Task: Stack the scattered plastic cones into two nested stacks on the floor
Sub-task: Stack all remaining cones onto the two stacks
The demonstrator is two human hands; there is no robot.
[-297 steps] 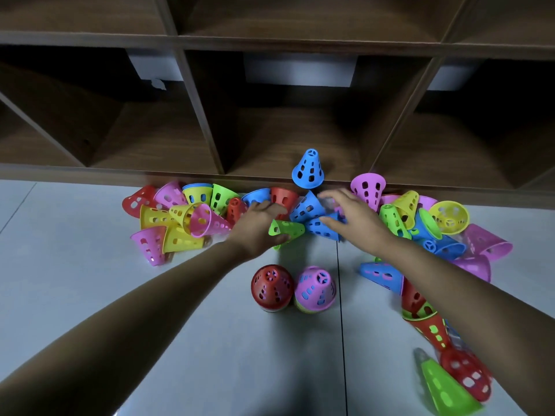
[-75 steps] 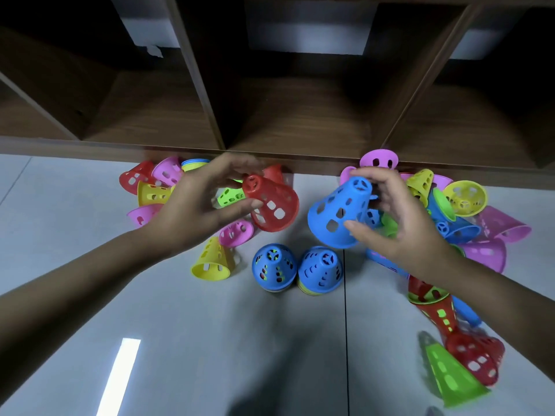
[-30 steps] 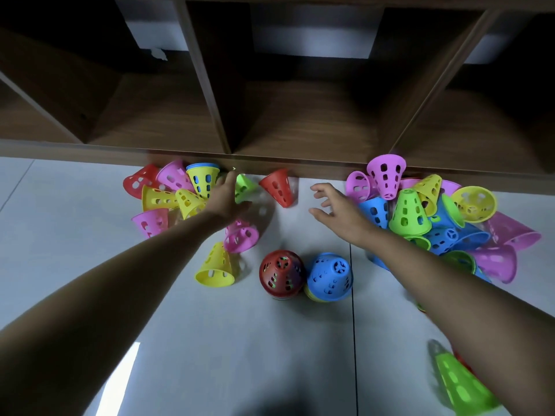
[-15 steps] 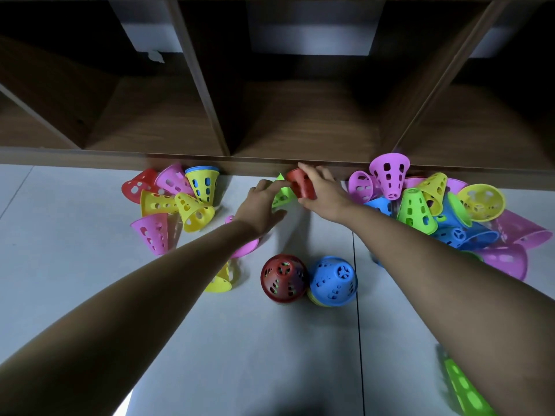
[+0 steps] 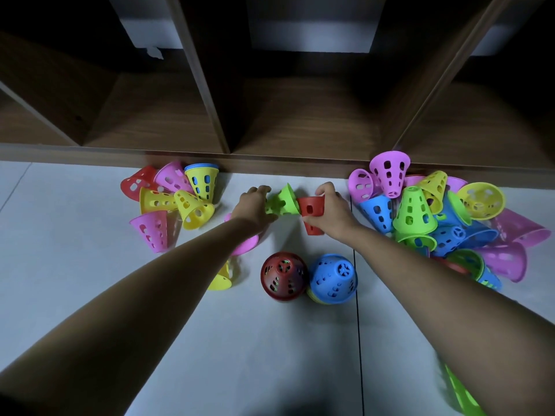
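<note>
Two nested stacks stand side by side on the floor: one topped by a red cone [image 5: 283,276], the other by a blue cone [image 5: 332,279]. Beyond them my left hand [image 5: 255,205] grips a green cone [image 5: 282,201] lying on its side. My right hand [image 5: 330,210] holds a red cone [image 5: 310,211], wide end up, just right of the green one. Loose cones lie in a left heap [image 5: 174,202] and a larger right heap [image 5: 435,217]. A pink cone [image 5: 247,246] and a yellow cone [image 5: 223,279] are partly hidden under my left forearm.
A dark wooden shelf unit [image 5: 279,115] with open compartments runs along the floor behind the cones. A green cone [image 5: 462,394] lies at the lower right edge, beside my right forearm. Pale floor tiles [image 5: 270,355] stretch toward me.
Both hands closed on cones near the shelf base and drew them slightly toward me. The red cone is now lifted in my right hand, and my left hand has taken the green one.
</note>
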